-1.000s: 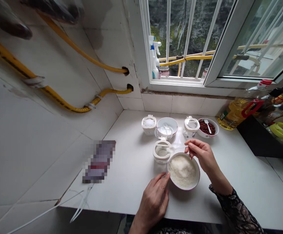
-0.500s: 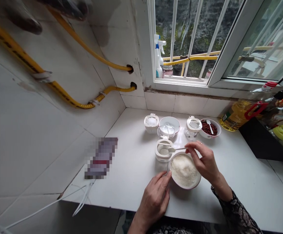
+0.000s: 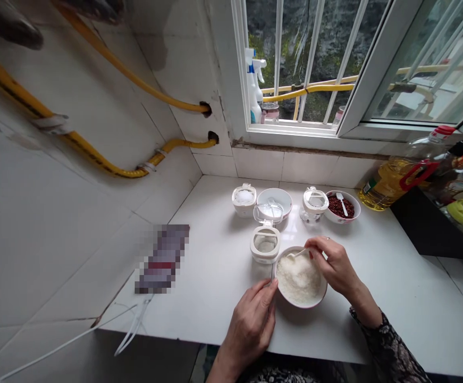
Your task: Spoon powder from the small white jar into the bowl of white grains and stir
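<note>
A bowl (image 3: pixel 301 282) heaped with a white powdery or grainy substance stands near the counter's front. My right hand (image 3: pixel 333 266) pinches the handle of a small white spoon (image 3: pixel 301 252), whose tip is in the heap at the bowl's upper left. At the bowl's left rim, my left hand (image 3: pixel 254 319) rests with its fingertips against the side, fingers close together, steadying contact with the rim. Just behind and left of the bowl sits a clear jar (image 3: pixel 265 246) with a white rim, its lid raised, some pale content inside.
Behind stand a jar of white stuff (image 3: pixel 244 201), a white bowl (image 3: pixel 283 199), another jar (image 3: pixel 314 205) and a bowl of dark red grains (image 3: pixel 341 207) with a spoon. An oil bottle (image 3: pixel 382 183) is right; a blurred dark object (image 3: pixel 163 258) is left.
My right hand has brought the spoon from the open jar's mouth down to the bowl, where its tip meets the white heap. My left hand stays at the rim. The view has shifted slightly.
</note>
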Demonstrator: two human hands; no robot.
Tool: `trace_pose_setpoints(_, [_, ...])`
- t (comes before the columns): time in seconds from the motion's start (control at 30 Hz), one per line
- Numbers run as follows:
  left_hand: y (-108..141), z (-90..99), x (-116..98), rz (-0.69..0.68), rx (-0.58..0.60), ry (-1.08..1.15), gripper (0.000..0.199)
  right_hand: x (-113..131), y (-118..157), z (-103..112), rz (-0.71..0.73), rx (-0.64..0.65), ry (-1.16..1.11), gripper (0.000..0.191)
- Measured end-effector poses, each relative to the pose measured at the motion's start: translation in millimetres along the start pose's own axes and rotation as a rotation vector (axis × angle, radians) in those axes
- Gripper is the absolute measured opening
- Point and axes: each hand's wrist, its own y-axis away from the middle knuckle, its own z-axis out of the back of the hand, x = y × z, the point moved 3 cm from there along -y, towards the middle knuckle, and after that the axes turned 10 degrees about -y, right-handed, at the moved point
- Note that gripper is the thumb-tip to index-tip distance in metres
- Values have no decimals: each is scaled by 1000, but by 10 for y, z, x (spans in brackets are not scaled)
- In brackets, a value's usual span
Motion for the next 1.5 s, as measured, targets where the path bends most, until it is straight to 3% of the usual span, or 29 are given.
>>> trace_pose_setpoints(0.13, [5, 2, 2, -7, -4, 0, 68, -98, 13, 76, -267, -144, -211, 19])
trace_pose_setpoints(0.4, [-9, 10, 4, 1, -12, 12, 68, -180, -13, 77, -494, -208, -505, 19])
trace_pose_setpoints(0.77, [6, 2, 5, -1, -14, 12, 69, -325, 8, 71, -610, -210, -617, 19])
trace_pose_setpoints(0.93, [-17, 19, -6, -1, -14, 4, 68, -272, -25, 27, -639, -207, -741, 21])
trace_pose_setpoints(1.03, [-22, 24, -7, -2, -14, -1, 68, -150, -74, -42, -599, -191, -763, 24])
trace_pose_setpoints(1.13, [-18, 18, -4, -8, -18, -4, 68, 6, -128, -127, -468, -180, -684, 24])
trace_pose_setpoints(1.23, [-11, 6, 1, -11, -18, -1, 67, 132, -152, -211, -227, -181, -451, 17])
trace_pose_setpoints(1.4, [-2, -12, 7, -13, -8, 8, 67, 248, -125, -380, 242, 22, -36, 23])
trace_pose_setpoints(1.5, [0, -11, 9, -15, -14, 6, 67, 261, -123, -342, 234, -6, -37, 23])
